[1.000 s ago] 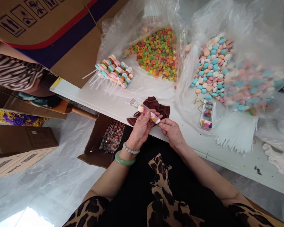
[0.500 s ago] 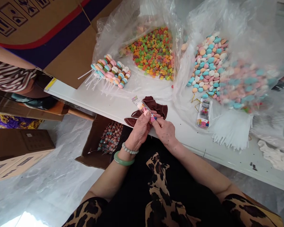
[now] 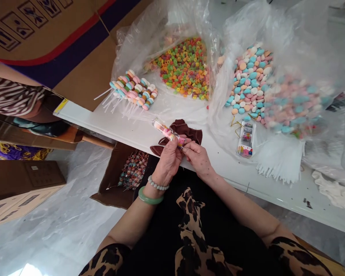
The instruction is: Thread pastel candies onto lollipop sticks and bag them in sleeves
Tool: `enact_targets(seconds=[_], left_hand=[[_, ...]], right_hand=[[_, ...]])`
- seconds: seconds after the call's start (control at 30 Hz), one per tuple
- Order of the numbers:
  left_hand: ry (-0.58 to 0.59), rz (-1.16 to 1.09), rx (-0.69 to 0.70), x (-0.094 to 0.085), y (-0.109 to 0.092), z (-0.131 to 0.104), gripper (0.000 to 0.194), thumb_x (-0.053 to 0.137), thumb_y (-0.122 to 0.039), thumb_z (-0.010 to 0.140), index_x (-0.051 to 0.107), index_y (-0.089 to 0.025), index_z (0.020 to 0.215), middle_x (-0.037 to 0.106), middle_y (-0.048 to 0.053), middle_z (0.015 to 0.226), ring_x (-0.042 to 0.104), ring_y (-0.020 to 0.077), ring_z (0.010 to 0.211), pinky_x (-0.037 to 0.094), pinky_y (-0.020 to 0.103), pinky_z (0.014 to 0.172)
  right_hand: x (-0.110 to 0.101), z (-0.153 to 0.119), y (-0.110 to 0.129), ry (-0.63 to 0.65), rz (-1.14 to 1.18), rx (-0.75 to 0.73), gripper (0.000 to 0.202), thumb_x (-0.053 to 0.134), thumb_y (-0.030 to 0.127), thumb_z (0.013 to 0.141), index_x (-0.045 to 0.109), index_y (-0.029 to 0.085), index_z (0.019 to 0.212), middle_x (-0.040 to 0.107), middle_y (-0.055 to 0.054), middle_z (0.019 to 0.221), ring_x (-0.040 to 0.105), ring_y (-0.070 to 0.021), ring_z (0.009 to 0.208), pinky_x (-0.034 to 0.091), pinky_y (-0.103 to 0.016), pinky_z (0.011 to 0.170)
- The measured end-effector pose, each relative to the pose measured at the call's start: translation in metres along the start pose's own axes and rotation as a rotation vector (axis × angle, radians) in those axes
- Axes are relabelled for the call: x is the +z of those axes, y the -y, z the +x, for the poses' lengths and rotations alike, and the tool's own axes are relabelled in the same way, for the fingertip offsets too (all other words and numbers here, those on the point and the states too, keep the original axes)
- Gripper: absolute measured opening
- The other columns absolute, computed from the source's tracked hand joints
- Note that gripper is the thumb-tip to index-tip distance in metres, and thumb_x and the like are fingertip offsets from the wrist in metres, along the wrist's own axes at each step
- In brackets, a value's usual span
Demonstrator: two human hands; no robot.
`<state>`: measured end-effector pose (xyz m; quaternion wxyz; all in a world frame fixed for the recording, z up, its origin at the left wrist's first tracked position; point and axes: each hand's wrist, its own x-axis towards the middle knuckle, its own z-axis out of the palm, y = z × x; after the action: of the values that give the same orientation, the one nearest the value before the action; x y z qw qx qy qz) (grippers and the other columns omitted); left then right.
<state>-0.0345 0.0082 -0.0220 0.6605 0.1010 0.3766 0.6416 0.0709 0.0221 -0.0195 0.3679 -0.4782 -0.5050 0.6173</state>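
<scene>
- White table (image 3: 224, 168) bears ring candies (image 3: 186, 69) at twelve o'clock.
- Your left hand (image 3: 169, 158) grips wrapped candy (image 3: 163, 129); your right hand (image 3: 200, 159) pinches its near end.

My one view looks from my head, forward and steeply down. It is close enough that my black clothing (image 3: 218, 230) fills the near middle, my left hand (image 3: 169, 157) and right hand (image 3: 199, 159) sit centrally, and the white table (image 3: 120, 128) stretches beyond.
</scene>
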Motion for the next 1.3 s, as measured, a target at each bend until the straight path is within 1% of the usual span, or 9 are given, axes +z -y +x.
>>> enact_targets(seconds=[0.17, 0.33, 0.53, 0.63, 0.8, 0.93, 1.03, 1.17, 1.3], left_hand=[[0.027, 0.081, -0.043, -0.003, -0.004, -0.003, 0.026, 0.077, -0.032, 0.073, 0.067, -0.017, 0.093, 0.07, 0.003, 0.091, 0.064, 0.0136, 0.084, 0.051, 0.028, 0.08], [-0.004, 0.222, -0.002, -0.006, -0.008, -0.002, 0.03, 0.082, -0.023, 0.063, 0.068, -0.014, 0.089, 0.07, 0.002, 0.08, 0.061, 0.0113, 0.068, 0.049, 0.025, 0.068], [-0.055, 0.187, 0.042, 0.002, -0.008, -0.001, 0.043, 0.085, -0.016, 0.056, 0.062, -0.015, 0.092, 0.068, -0.001, 0.076, 0.061, 0.0088, 0.064, 0.048, 0.022, 0.065], [-0.086, 0.183, 0.051, 0.006, -0.008, -0.004, 0.047, 0.085, -0.013, 0.053, 0.057, -0.016, 0.09, 0.067, -0.002, 0.075, 0.06, 0.0082, 0.061, 0.048, 0.021, 0.063], [-0.022, 0.166, -0.104, 0.004, -0.009, -0.006, 0.049, 0.084, -0.015, 0.056, 0.055, -0.015, 0.096, 0.06, -0.004, 0.064, 0.055, 0.0081, 0.049, 0.044, 0.021, 0.051], [0.054, 0.133, -0.164, 0.006, -0.014, -0.007, 0.047, 0.082, -0.017, 0.06, 0.059, -0.013, 0.1, 0.058, -0.004, 0.065, 0.053, 0.0072, 0.05, 0.042, 0.021, 0.051], [0.052, 0.096, -0.225, 0.009, -0.016, -0.009, 0.041, 0.082, -0.023, 0.061, 0.065, -0.014, 0.097, 0.059, -0.003, 0.07, 0.055, 0.0083, 0.06, 0.043, 0.022, 0.06], [-0.024, 0.006, -0.253, 0.013, -0.007, -0.008, 0.031, 0.08, -0.038, 0.064, 0.068, -0.012, 0.076, 0.056, 0.0, 0.067, 0.051, 0.0104, 0.067, 0.042, 0.025, 0.065], [-0.154, -0.139, -0.222, 0.011, 0.005, 0.0, 0.031, 0.078, -0.04, 0.066, 0.064, -0.012, 0.066, 0.059, 0.004, 0.071, 0.05, 0.0131, 0.069, 0.041, 0.03, 0.07]], right_hand=[[-0.015, -0.005, 0.001, -0.019, -0.028, 0.033, 0.018, 0.058, 0.036, 0.078, 0.057, 0.021, 0.068, 0.044, 0.006, 0.052, 0.037, -0.0108, 0.05, 0.031, -0.025, 0.051], [-0.031, -0.014, 0.004, 0.149, -0.186, 0.012, 0.011, 0.056, 0.03, 0.077, 0.064, 0.021, 0.078, 0.052, 0.004, 0.063, 0.045, -0.0126, 0.055, 0.038, -0.026, 0.055], [-0.02, -0.015, 0.001, -0.059, -0.614, -0.364, 0.014, 0.047, 0.025, 0.085, 0.06, 0.022, 0.079, 0.063, -0.003, 0.08, 0.058, -0.0188, 0.077, 0.044, -0.031, 0.075], [-0.016, -0.011, -0.001, -0.128, -0.663, -0.365, 0.02, 0.046, 0.024, 0.086, 0.059, 0.022, 0.101, 0.064, -0.002, 0.078, 0.059, -0.0193, 0.073, 0.045, -0.032, 0.072], [-0.018, -0.002, -0.001, -0.125, -0.626, -0.328, 0.041, 0.048, 0.02, 0.082, 0.054, 0.022, 0.123, 0.062, 0.002, 0.071, 0.059, -0.0181, 0.068, 0.048, -0.031, 0.073], [-0.022, 0.001, 0.001, -0.033, -0.648, -0.435, 0.023, 0.047, 0.021, 0.087, 0.067, 0.023, 0.099, 0.062, 0.0, 0.074, 0.06, -0.0165, 0.073, 0.048, -0.028, 0.074], [-0.028, -0.002, -0.001, -0.05, -0.778, -0.555, 0.024, 0.045, 0.022, 0.092, 0.068, 0.021, 0.087, 0.061, -0.003, 0.074, 0.058, -0.0166, 0.072, 0.046, -0.028, 0.07], [-0.031, -0.006, -0.007, -0.135, -0.907, -0.667, 0.023, 0.047, 0.025, 0.093, 0.069, 0.02, 0.088, 0.062, -0.004, 0.073, 0.057, -0.0178, 0.07, 0.045, -0.029, 0.067], [-0.028, -0.008, -0.009, -0.086, -0.845, -0.645, 0.019, 0.053, 0.03, 0.09, 0.068, 0.02, 0.084, 0.065, -0.004, 0.074, 0.059, -0.0175, 0.07, 0.047, -0.03, 0.067]])
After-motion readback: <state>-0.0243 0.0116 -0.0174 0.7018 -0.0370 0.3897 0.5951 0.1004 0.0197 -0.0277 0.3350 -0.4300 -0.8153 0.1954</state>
